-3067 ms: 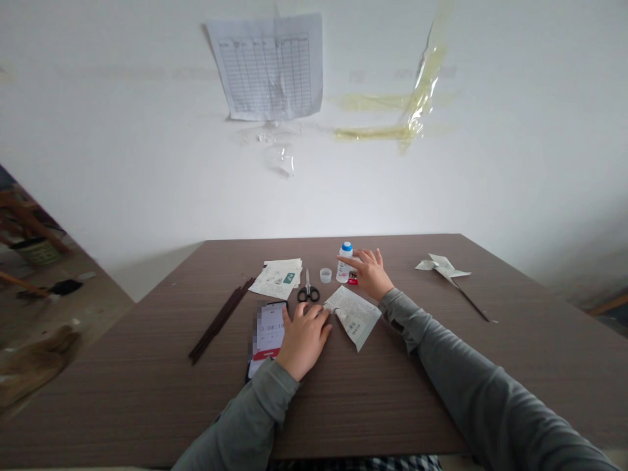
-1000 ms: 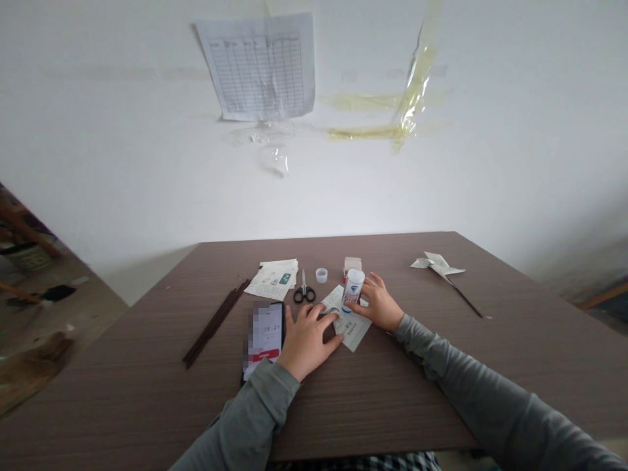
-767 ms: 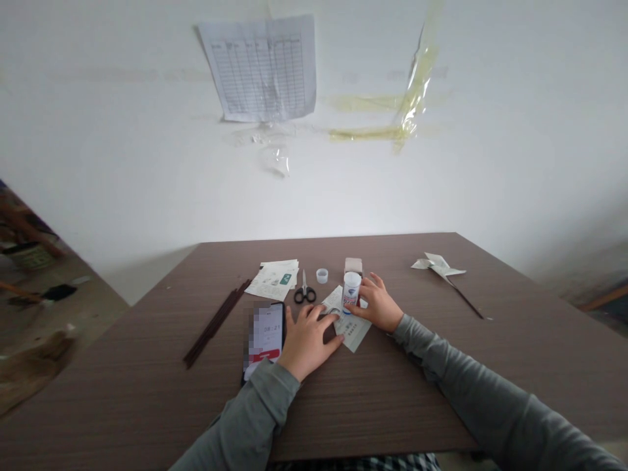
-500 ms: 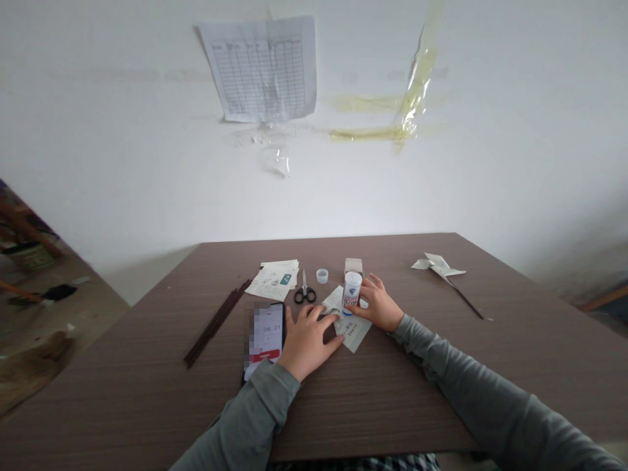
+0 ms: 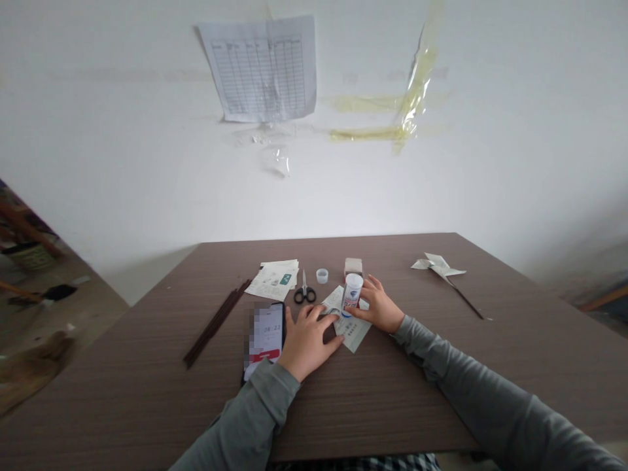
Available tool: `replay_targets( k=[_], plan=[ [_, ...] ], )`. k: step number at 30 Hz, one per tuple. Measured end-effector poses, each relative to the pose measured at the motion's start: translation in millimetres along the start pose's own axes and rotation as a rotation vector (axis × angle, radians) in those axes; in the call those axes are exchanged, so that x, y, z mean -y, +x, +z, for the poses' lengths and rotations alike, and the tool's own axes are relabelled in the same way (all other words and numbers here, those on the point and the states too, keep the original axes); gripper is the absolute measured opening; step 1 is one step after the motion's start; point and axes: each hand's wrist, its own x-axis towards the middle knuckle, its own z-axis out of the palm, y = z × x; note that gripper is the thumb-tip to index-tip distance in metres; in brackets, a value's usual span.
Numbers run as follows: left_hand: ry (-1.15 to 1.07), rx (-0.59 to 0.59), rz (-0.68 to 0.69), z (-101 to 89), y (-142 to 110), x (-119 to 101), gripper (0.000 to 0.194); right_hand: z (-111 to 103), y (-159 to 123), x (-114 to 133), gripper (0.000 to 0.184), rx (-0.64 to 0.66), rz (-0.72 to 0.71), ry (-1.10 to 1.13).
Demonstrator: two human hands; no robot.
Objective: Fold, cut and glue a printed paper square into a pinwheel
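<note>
My right hand (image 5: 381, 309) grips a small white bottle (image 5: 352, 296) with blue and red print, its fingers curled round the side. The bottle leans slightly to the right over a printed paper piece (image 5: 356, 336), which looks partly folded. My left hand (image 5: 308, 343) rests with spread fingers, the tips on the paper's left side, and grasps nothing. Just left of that hand lies a phone (image 5: 265, 337) showing a timer. Beyond the fingers are black-handled scissors (image 5: 305, 295) and a small clear cap (image 5: 322, 276).
Several dark thin sticks (image 5: 216, 326) lie at the left, near a stack of printed paper squares (image 5: 271, 281). A small box (image 5: 353, 265) stands behind the bottle. On the right rests a paper pinwheel (image 5: 438, 264) on a stick. A wall borders the table's (image 5: 392, 405) back edge.
The bottle has tipped a little to the right in my right hand. My left hand stays in place. The phone's timer has advanced by one second.
</note>
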Motion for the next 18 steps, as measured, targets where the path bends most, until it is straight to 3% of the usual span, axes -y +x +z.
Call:
replay_targets(
  k=[11,15,18],
  plan=[
    [0.015,-0.048,0.026,4.5,1,4,0.045,1,0,-4,0.012,-0.019,0.007,0.015],
    [0.010,0.000,-0.002,0.1,0,0,0.046,-4,2,-11,0.014,-0.109,0.059,0.069],
    [0.001,0.014,-0.008,-3.4,0,-3,0.047,-8,3,-16,0.027,-0.180,0.076,0.173]
  ],
)
